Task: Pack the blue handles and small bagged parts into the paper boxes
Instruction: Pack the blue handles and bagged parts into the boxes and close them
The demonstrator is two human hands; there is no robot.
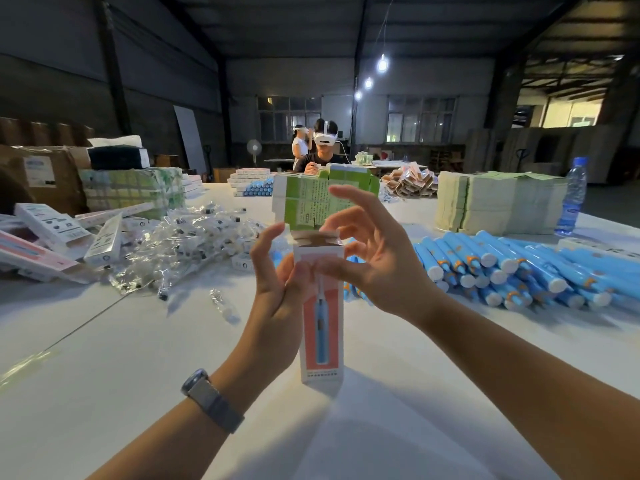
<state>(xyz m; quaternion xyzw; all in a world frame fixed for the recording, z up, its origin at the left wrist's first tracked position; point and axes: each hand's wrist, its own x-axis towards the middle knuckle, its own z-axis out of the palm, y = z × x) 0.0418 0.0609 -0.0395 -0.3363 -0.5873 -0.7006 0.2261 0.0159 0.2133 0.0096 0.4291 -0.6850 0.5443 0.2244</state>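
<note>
The left grip [277, 289] clamps an upright toothbrush box [322, 327], top flap open; contents hidden. The right grip [367, 251] hovers, fingers apart. Blue handles [512, 268] pile toward the white tabletop's [138, 341] right edge, bagged parts [194, 244] toward the left, in a dim warehouse.

— Where is the camera looking from?

— A single wide-angle view from the wearer's head, facing forward and slightly down across a white worktop [104, 341]. Both forearms rise from the bottom edge; the left hand [277, 289] and right hand [374, 258] sit close to the lens at centre.

— And further off?

— The far side of the worktop and a dim warehouse hall stretch behind, edges bowed by the lens; a seated person [323, 150] opposite appears to face the camera.
</note>
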